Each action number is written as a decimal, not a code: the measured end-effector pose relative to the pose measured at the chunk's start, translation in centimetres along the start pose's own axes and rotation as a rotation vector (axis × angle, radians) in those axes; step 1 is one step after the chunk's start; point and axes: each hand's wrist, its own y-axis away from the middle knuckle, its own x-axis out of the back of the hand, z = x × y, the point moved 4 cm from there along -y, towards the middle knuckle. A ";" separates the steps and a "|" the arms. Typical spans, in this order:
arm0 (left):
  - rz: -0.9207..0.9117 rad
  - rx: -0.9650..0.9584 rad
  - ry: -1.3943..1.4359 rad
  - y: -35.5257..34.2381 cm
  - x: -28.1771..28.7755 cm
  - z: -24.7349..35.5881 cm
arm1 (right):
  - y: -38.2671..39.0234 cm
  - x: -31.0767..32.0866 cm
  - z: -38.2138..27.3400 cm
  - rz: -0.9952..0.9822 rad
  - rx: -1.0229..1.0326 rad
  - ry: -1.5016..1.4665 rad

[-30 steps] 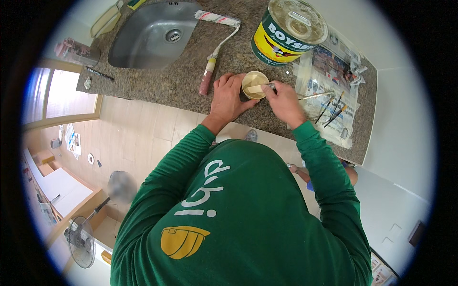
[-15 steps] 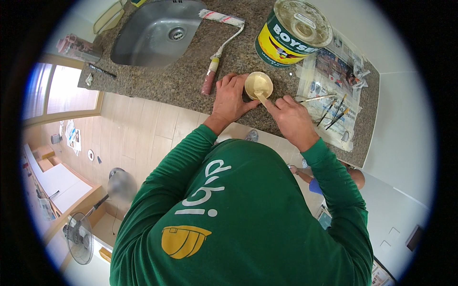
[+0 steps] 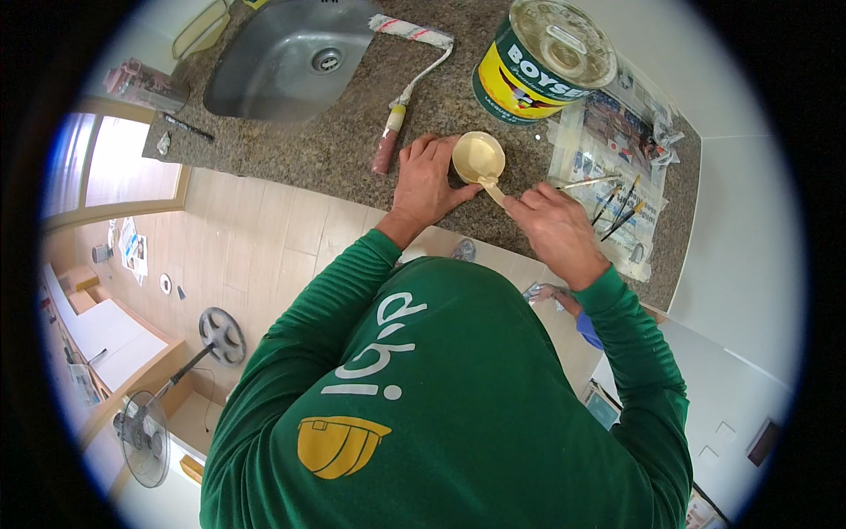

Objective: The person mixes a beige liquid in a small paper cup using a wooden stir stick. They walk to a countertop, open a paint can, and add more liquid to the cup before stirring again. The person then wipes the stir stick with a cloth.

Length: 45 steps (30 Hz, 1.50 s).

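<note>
One head-worn fisheye view looks steeply down, from close above, onto the granite counter (image 3: 344, 154).

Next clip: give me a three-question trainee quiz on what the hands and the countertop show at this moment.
1. True or false: the left hand rests against the small cream-filled cup.
2. What does the right hand hold into the cup? A) paint roller B) flat stick C) sponge
3. Fill in: the paint roller lies between the large paint can and the ____.

Key
1. True.
2. B, the flat stick.
3. Sink.
</note>
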 end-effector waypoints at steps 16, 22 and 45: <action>-0.020 0.007 -0.009 0.0 -0.3 -0.3 | 0.5 -5.5 3.6 0.313 -0.707 -0.982; -0.006 -0.004 -0.023 -0.1 -0.2 -0.2 | 2.6 -10.4 1.8 0.348 -0.990 -1.508; 0.007 -0.010 -0.022 -0.1 0.1 0.0 | 5.2 -9.8 0.9 0.410 -1.182 -1.464</action>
